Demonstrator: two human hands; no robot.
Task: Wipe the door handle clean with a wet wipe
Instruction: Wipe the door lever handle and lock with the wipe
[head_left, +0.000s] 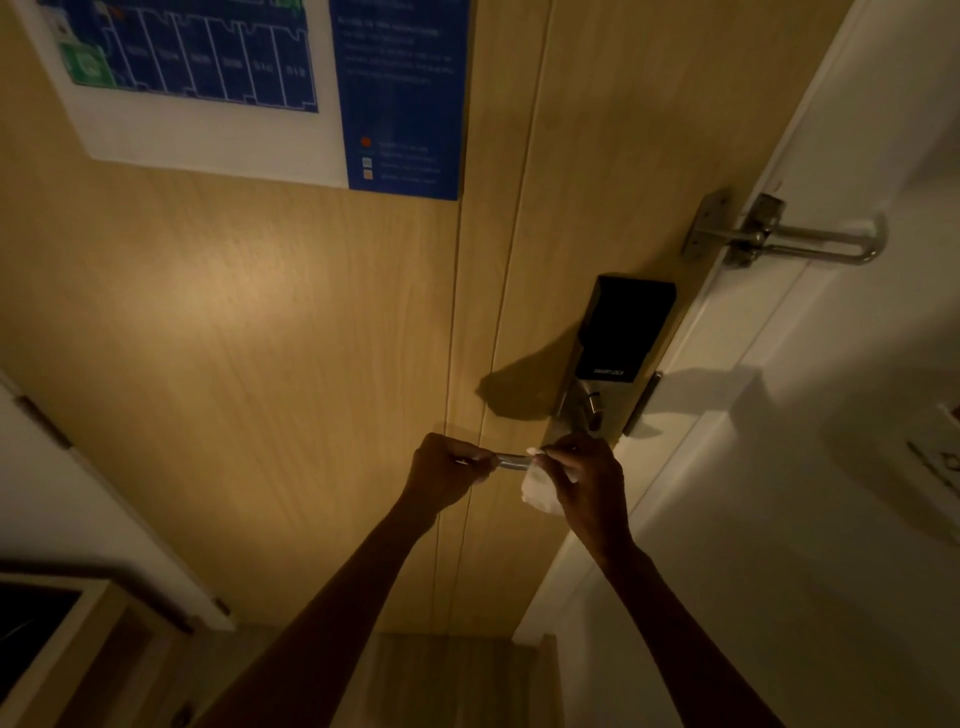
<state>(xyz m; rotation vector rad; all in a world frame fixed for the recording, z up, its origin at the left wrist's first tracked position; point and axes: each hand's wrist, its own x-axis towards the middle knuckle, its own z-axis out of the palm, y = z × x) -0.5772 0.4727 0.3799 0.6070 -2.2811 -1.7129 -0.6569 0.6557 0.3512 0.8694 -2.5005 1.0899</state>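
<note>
Left hand: your left hand (449, 467) is curled round the free end of the handle, fingers wrapped over the bar.
Right hand: your right hand (582, 478) pinches the wipe against the handle close to the lock, fingers curled.
Handle: the handle (511, 461) is a metal lever lying level across the door. Only a short bright stretch shows between your two hands.
Wipe: the wipe (540, 491) is white and bunched. It touches the handle at the lock end and hangs in a wad below your right fingers.
Lock: the lock (626, 332), a black panel on a metal plate, sits just above the handle near the door's right edge.
Door: the door (260, 312) is pale wood grain, dimly lit, with a dark shadow lying left of the lock.
Guard: a metal swing guard (800, 239) bridges the door and the white frame (779, 415) above the lock.
Plan: a blue-and-white floor plan (208, 78) is fixed to the door at upper left.
</note>
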